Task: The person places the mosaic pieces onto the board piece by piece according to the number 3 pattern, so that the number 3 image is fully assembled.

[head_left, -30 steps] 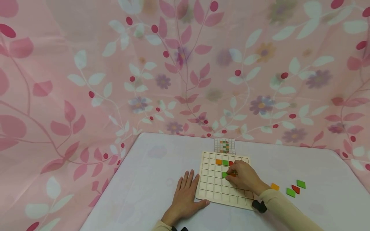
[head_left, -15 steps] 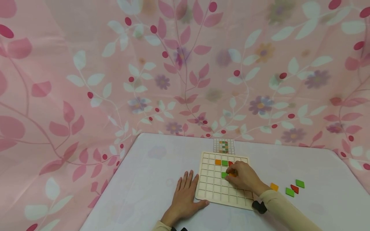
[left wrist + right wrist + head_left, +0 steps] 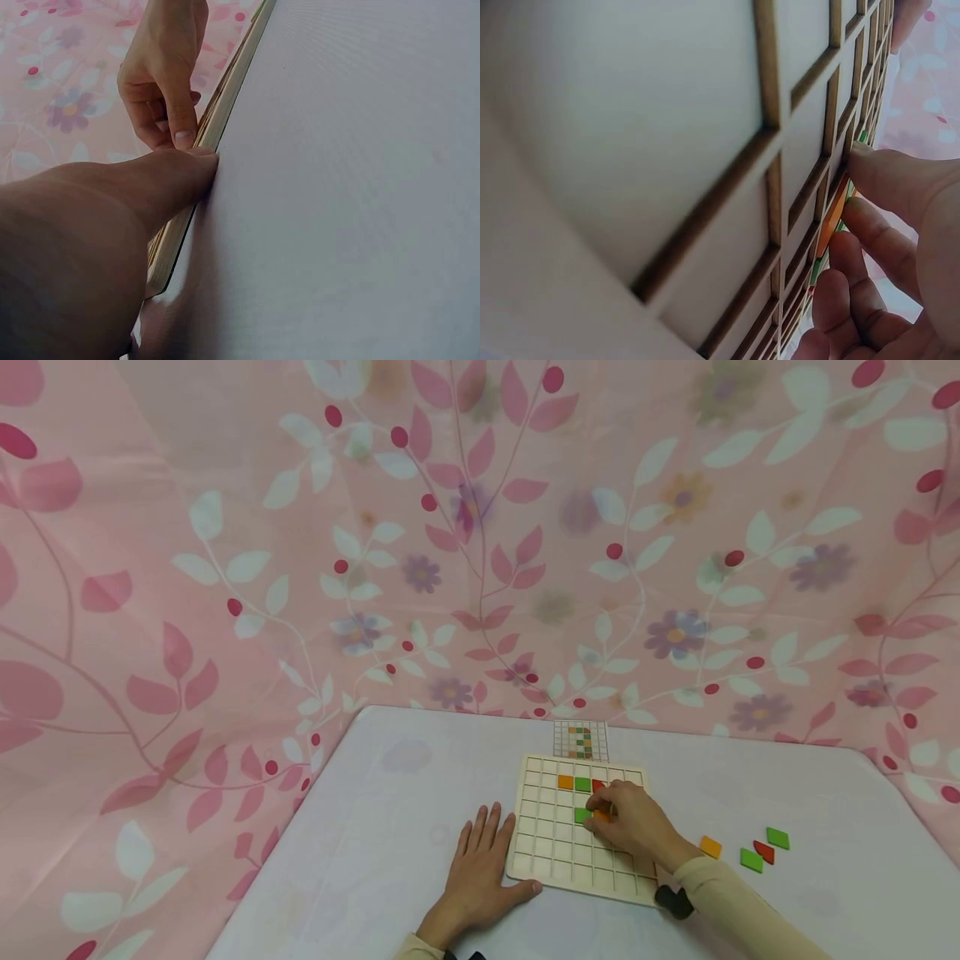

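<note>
Right hand [image 3: 633, 817]: narrow grip, thumb and fingers curled in on an orange tile [image 3: 831, 225] at a board cell; right wrist view has the tile at an angle to the grid, with fingertips against it. Can't tell if it's fully seated. Neighbour to its left, same row: a green tile [image 3: 582, 816], lying in its cell. Two rows farther from the person on the grid board [image 3: 540, 852], a run of three: second orange tile [image 3: 566, 782], second green tile [image 3: 582, 784], red tile [image 3: 598, 786], the last partly covered by the hand. Held tile is in line with the red one's column. Left hand [image 3: 480, 877]: fingers straight and spread, palm down by the board's left side; left wrist view puts its thumb against the board's edge, holding nothing. Just behind the board: a printed card [image 3: 581, 741] with a small coloured grid pattern. Right of the board, loose pieces: third orange tile [image 3: 711, 847] nearest the forearm, then third green tile [image 3: 752, 860], red curved piece [image 3: 764, 852] and fourth green tile [image 3: 777, 838] bunched close, red one between the greens. Black device [image 3: 674, 902] at the right wrist, beige sleeve [image 3: 738, 902] behind it. All on a white tablecloth [image 3: 360, 843]; pink floral curtain [image 3: 480, 527] behind.
</note>
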Tool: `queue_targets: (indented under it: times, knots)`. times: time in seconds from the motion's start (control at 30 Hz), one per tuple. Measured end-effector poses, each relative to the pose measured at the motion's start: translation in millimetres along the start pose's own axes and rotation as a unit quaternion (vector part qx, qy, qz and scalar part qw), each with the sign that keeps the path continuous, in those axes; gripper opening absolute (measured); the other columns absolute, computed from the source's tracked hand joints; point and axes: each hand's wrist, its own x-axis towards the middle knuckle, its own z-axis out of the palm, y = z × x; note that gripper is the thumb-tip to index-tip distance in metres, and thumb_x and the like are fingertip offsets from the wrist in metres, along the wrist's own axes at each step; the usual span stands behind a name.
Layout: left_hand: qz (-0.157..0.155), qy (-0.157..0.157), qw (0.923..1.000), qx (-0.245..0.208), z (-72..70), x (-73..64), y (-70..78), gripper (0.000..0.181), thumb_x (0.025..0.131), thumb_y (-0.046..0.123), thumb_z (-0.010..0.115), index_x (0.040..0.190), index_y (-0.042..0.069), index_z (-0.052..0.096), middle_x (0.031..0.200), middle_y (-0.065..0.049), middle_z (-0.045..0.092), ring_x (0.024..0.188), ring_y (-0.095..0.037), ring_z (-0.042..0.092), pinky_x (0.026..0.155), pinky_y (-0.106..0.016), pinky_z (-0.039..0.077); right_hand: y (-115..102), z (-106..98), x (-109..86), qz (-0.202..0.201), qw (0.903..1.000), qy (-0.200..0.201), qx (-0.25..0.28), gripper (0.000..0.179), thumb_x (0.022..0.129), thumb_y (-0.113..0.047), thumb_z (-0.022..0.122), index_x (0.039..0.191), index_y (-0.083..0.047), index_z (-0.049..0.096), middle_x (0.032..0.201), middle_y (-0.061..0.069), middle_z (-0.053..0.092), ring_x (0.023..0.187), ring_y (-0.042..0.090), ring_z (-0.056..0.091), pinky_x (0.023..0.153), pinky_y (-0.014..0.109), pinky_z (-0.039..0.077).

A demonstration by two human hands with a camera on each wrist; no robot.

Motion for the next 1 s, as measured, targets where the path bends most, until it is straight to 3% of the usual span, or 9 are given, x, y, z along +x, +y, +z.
queue_targets:
  times: [0.57,1.0]
  knots:
    - [0.000,-0.001,1.0000,0.009,-0.6,-0.7,0.6,0.106,0.089,0.071,0.068,0.168,0.011,0.030,0.178,-0.014,0.017,0.167,-0.035,0.010,0.131,-0.062,0.013,-2,-13,-6.8,-0.017,0.9996,0.019,-0.013,0.022,0.088,-0.028,0.087,0.106,-0.016,0.081,0.100,-0.004,0.068,0.091,0.012,0.059,0.081,0.035,0.055]
    - [0.000,-0.004,0.9999,0.011,2.0,0.8,-1.0,0.107,0.089,0.072,0.068,0.168,0.012,0.030,0.179,-0.013,0.016,0.167,-0.035,0.009,0.132,-0.062,0.012,36,-45,-23.6,0.019,0.9992,0.004,-0.034,0.023,0.089,-0.029,0.085,0.105,-0.013,0.081,0.096,-0.001,0.067,0.090,0.017,0.058,0.076,0.036,0.053]
